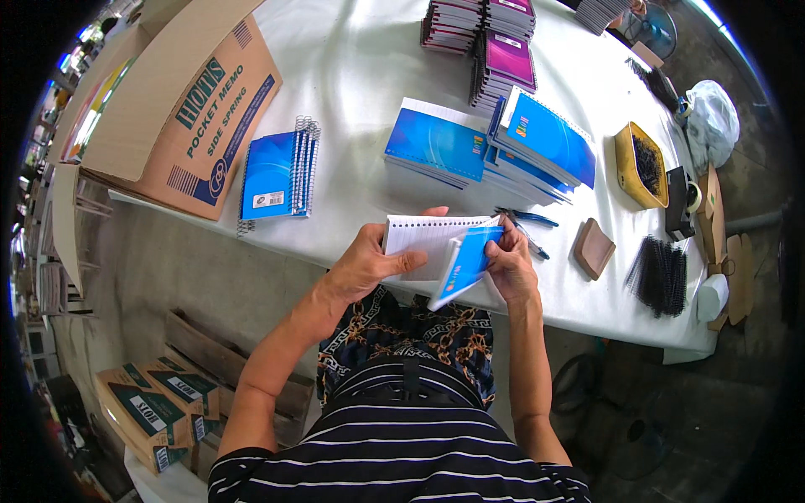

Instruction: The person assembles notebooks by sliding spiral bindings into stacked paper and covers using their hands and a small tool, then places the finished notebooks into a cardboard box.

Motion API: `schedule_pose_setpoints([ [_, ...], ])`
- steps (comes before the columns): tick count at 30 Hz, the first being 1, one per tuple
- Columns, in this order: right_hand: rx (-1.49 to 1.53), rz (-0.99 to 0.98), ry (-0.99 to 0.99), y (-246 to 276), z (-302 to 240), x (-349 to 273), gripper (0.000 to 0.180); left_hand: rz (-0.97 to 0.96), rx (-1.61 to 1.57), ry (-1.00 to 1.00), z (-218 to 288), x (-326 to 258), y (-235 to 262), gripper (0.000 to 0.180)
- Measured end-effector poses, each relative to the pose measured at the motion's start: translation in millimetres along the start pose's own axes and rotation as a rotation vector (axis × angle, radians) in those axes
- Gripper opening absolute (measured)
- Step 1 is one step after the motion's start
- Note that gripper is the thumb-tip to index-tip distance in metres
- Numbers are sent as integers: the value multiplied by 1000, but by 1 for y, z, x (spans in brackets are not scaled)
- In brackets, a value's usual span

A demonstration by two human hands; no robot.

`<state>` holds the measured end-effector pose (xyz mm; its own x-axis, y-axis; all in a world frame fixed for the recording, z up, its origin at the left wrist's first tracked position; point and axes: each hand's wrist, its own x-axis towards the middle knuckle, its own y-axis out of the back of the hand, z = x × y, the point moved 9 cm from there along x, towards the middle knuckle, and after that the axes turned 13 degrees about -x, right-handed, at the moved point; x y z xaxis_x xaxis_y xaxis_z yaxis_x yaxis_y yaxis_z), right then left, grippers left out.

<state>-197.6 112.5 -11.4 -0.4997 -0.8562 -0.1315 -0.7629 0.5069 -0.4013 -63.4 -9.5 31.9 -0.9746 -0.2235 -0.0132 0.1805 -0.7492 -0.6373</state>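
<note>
Between my two hands, near the table's front edge, is a small memo pad (432, 243) with lined white pages and a row of punched holes along its far edge. My left hand (373, 261) grips its left side, thumb on the pages. My right hand (511, 267) pinches the right end, where a blue cover (471, 258) with some pages stands tilted up from the rest. Just beyond my right hand lie blue-handled pliers (535, 219). Farther off sit a stack of unbound blue pads (444, 138) and a taller pile (545, 138) beside it.
Spiral-bound blue memo pads (272, 172) lie left, by a large open carton (189, 109). Purple pads (510, 59) stand at the back. To the right are a yellow tub of black wire pieces (641, 165), a brown dish (594, 249), black spiral wires (658, 277) and a tape dispenser (681, 204).
</note>
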Motion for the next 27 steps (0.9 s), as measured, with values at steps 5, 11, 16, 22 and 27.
schedule_pose_setpoints([
  [5,-17,45,-19,3,3,1,51,81,-20,-16,1,-1,-2,51],
  [11,-26,34,-33,6,5,0,53,181,25,24,1,-5,-8,48],
  [16,17,21,-17,2,5,0,46,191,44,42,0,-7,-12,52],
  [22,78,-21,-19,-1,6,0,44,173,-1,43,-1,-6,-14,49],
  [27,86,-7,-13,0,9,3,43,212,114,-41,0,-5,-11,49],
])
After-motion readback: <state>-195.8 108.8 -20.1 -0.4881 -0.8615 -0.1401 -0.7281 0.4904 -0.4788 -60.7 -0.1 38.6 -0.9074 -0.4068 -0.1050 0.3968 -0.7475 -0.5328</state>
